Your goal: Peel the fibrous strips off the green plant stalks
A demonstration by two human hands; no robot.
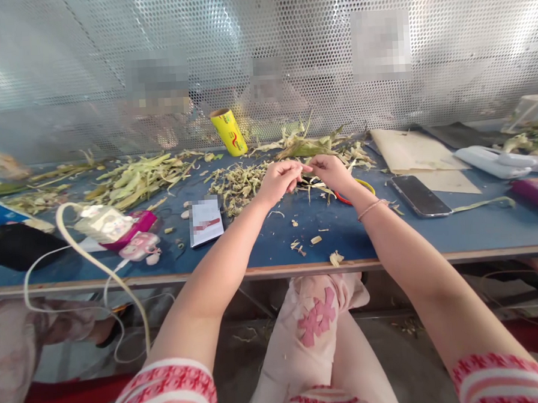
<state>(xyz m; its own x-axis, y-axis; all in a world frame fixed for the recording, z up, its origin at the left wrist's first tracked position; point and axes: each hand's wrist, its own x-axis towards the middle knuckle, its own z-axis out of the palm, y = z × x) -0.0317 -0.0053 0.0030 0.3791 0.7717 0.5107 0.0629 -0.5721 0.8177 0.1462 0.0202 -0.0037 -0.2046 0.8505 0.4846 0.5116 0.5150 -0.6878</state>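
Note:
My left hand (282, 180) and my right hand (329, 170) meet above the blue table, fingertips pinched close together. Whatever sits between the fingers is too small to make out. Below and left of them spreads a pile of short, pale green plant pieces (234, 188). Behind the hands lie longer dry leaves and stalks (313, 144). Beneath my right wrist, part of a red and yellow ring-shaped thing (366, 186) shows, the rest covered by the arm. A few pale scraps (336, 258) are scattered nearer the table's front edge.
A yellow tube (229, 132) stands tilted by the perforated metal wall. One phone (207, 221) lies left, another phone (419, 196) right, near beige cardboard (417, 150). Leftward are a heap of green strips (144, 179), a magenta box (137, 225) and a white cable (96, 267). A person's leg shows lower left.

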